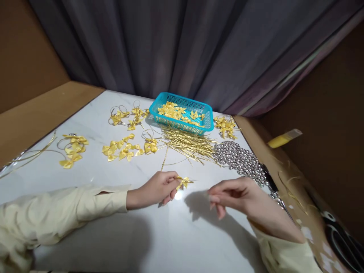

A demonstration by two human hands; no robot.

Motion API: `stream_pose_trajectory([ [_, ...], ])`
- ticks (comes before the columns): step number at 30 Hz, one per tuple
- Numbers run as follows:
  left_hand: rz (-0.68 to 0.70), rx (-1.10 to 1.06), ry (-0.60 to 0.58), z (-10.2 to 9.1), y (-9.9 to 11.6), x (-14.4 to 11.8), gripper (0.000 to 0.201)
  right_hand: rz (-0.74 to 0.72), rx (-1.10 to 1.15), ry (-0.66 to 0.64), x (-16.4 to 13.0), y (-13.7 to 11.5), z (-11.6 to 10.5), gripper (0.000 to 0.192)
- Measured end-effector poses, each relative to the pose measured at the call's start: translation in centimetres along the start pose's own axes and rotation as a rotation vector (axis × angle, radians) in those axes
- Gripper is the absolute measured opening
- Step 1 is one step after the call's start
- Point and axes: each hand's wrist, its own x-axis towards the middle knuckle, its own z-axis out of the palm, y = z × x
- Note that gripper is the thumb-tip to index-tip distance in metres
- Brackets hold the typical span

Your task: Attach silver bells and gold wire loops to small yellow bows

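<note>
Left hand (157,188) pinches a yellow bow (183,182) on a gold wire, low over the white table (159,235). Right hand (239,195) empty, fingers loosely curled, near the silver bells (241,159).

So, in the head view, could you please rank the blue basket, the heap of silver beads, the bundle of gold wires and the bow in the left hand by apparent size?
1. Blue basket and bundle of gold wires: look alike, unranked.
2. Heap of silver beads, slightly smaller.
3. Bow pinched in the left hand: smallest, though nearest the camera.
</note>
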Motion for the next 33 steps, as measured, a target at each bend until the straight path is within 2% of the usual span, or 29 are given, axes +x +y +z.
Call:
stream_pose_trajectory([
  [2,-0.009,-0.021,0.011,0.1,0.2,0.0,0.029,0.028,0.017,-0.082,0.6,0.6,1.7,0.017],
  [4,-0.007,-0.049,0.02,0.2,0.4,-0.1,0.031,0.012,0.023,-0.106,1.2,1.2,2.8,0.017],
  [6,0.004,-0.079,0.032,0.3,0.5,-0.2,0.03,-0.015,0.027,-0.065,1.8,1.6,3.6,0.017],
  [10,0.011,-0.108,0.043,0.5,0.2,-0.3,0.031,-0.074,-0.02,0.118,2.6,2.4,4.5,0.019],
  [13,0.01,-0.134,0.038,0.5,0.1,-0.2,0.032,-0.131,-0.102,0.213,2.8,2.7,4.8,0.022],
  [16,-0.011,-0.144,0.045,0.5,0.2,-0.2,0.033,-0.152,-0.148,0.247,2.9,3.0,5.0,0.024],
  [33,-0.037,-0.08,0.082,0.6,0.3,0.1,0.036,-0.142,-0.151,0.285,2.9,3.5,5.3,0.023],
])
